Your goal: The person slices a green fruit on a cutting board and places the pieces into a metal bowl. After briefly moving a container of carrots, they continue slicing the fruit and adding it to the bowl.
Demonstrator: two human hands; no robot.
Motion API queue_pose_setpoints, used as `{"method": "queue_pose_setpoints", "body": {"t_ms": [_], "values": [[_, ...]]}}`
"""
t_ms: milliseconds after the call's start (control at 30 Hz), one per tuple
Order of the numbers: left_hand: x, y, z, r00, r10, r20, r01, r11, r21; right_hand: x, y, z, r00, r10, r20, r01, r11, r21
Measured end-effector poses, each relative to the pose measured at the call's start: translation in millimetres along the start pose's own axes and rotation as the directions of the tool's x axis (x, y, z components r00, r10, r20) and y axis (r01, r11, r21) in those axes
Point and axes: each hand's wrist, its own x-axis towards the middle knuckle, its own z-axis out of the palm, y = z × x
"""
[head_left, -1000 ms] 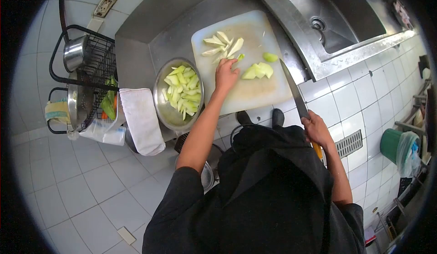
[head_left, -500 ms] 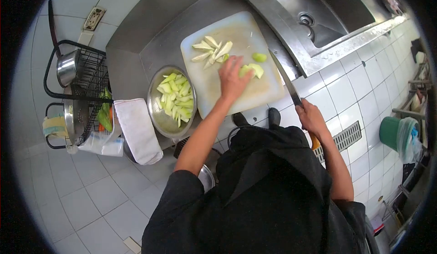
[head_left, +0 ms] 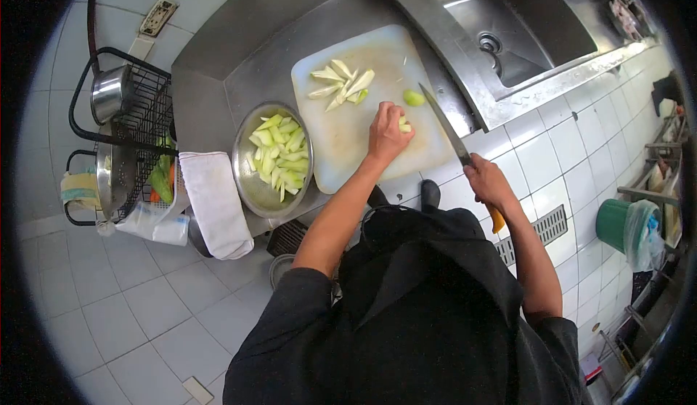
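Observation:
My left hand (head_left: pixel 390 132) is closed around a pale green vegetable piece (head_left: pixel 404 124) on the white cutting board (head_left: pixel 348 154); its fingers hide most of that piece. In my right hand (head_left: pixel 488 181) is a knife (head_left: pixel 449 127) with an orange-yellow handle. Its long blade points up and left, over the board's right edge. Near the blade tip lies another green piece (head_left: pixel 414 98). Several pale cut wedges (head_left: pixel 340 84) are heaped on the board's upper left. Beside the board, a metal bowl (head_left: pixel 248 196) holds many light green cut pieces (head_left: pixel 279 154).
A steel sink (head_left: pixel 523 38) lies beyond the board to the right. On the left are a folded white cloth (head_left: pixel 215 205) and a black wire rack (head_left: pixel 149 103) with a pot (head_left: pixel 111 94). A green bin (head_left: pixel 614 223) stands at the right.
My left hand has gone from spread fingers over the pieces to a closed grip on one, shifting slightly right and down. The knife has moved slightly left, its tip nearer the loose green piece.

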Motion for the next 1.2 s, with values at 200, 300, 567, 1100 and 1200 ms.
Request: {"method": "queue_pose_setpoints", "body": {"t_ms": [200, 300, 567, 1100, 1200], "values": [[0, -11, -17, 0.985, -0.141, -0.098, 0.135, 0.989, -0.057, -13, -7, 5, 0.987, 0.102, 0.126, -0.106, 0.994, 0.024], [8, 2, -60, 0.952, -0.200, -0.233, 0.184, 0.979, -0.091, -13, 12, 19, 0.990, 0.056, 0.129, -0.067, 0.995, 0.078], [-14, -63, -198, 0.782, -0.290, -0.552, 0.418, 0.901, 0.119, -18, 23, 24, 0.982, 0.088, 0.166, -0.128, 0.961, 0.246], [34, -10, -12, 0.883, -0.005, 0.469, -0.073, 0.986, 0.147, -29, 19, 30, 0.981, 0.127, 0.148, -0.167, 0.937, 0.305], [47, -21, -19, 0.865, -0.114, 0.488, 0.025, 0.982, 0.185, -34, 24, 31, 0.976, 0.156, 0.155, -0.198, 0.929, 0.313]]}}
